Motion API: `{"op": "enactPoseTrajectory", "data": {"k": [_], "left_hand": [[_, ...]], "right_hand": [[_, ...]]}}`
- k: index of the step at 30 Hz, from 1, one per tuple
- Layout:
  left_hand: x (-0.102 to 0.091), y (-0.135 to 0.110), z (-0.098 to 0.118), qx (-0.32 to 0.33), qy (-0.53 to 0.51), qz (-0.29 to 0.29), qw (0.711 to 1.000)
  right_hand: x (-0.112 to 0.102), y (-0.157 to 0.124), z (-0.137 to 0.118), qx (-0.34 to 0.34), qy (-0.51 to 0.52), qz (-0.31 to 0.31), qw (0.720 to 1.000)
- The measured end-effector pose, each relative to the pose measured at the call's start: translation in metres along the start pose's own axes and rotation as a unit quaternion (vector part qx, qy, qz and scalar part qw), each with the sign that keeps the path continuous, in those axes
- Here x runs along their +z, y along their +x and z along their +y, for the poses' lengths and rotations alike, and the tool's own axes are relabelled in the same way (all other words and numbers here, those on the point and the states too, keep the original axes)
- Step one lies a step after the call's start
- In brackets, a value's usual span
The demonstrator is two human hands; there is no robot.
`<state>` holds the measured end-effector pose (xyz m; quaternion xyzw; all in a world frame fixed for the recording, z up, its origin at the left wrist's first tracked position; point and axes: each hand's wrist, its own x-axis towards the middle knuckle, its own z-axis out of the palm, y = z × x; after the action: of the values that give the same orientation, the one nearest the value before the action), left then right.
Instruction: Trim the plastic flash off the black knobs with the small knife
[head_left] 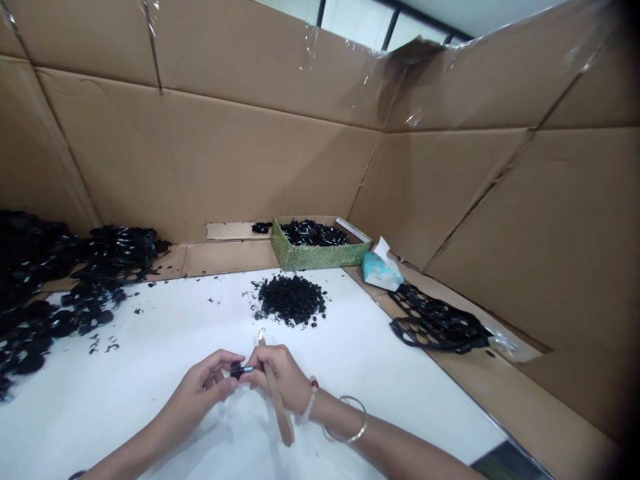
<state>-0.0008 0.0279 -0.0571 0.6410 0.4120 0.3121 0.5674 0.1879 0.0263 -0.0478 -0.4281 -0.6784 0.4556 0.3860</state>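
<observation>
Low in the middle of the view, my left hand [213, 380] pinches a small black round part [235, 370] between thumb and fingertips. A shiny thin shaft sticks out of that part toward my right hand [284, 377], whose fingertips meet the shaft's end. Across the right palm lies a flat wooden stick [281, 413] with a small bright tip at its far end, held slantwise. What the right fingertips grip besides the stick is too small to tell. Just beyond the hands is a pile of tiny black rings [293, 299] on the white tabletop [190, 327].
Black flat discs and sheets [75, 300] are heaped at the left. A green box [325, 257] of shiny black parts stands at the back, beside a blue tissue pack [381, 270]. Black perforated strips [440, 323] lie at the right. Tall cardboard walls [225, 147] surround the table.
</observation>
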Motion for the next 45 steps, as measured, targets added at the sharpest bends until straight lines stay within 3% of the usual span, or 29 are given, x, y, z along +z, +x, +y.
{"op": "enactPoseTrajectory", "data": {"k": [11,17,27,31,38,45], "left_hand": [[0.003,-0.004,0.015,-0.002,0.004,0.001,1.0],[0.003,-0.005,0.014,-0.003,-0.017,-0.014,1.0],[0.003,-0.005,0.014,0.0,-0.015,-0.005,1.0],[0.003,-0.006,0.015,0.0,0.0,0.007,1.0],[0.004,-0.007,0.02,-0.011,-0.006,0.017,1.0],[0.006,-0.008,0.023,-0.006,-0.003,0.033,0.999]], "right_hand": [[0.0,-0.003,-0.008,0.065,0.069,-0.041,0.995],[0.002,-0.003,-0.004,0.043,0.059,-0.051,0.996],[0.001,-0.007,-0.009,-0.005,0.015,0.01,1.0],[0.002,-0.006,-0.008,0.011,0.015,0.026,0.999],[0.003,-0.004,-0.005,0.086,0.12,-0.001,0.989],[0.006,-0.007,-0.015,0.124,0.124,0.002,0.985]]}}
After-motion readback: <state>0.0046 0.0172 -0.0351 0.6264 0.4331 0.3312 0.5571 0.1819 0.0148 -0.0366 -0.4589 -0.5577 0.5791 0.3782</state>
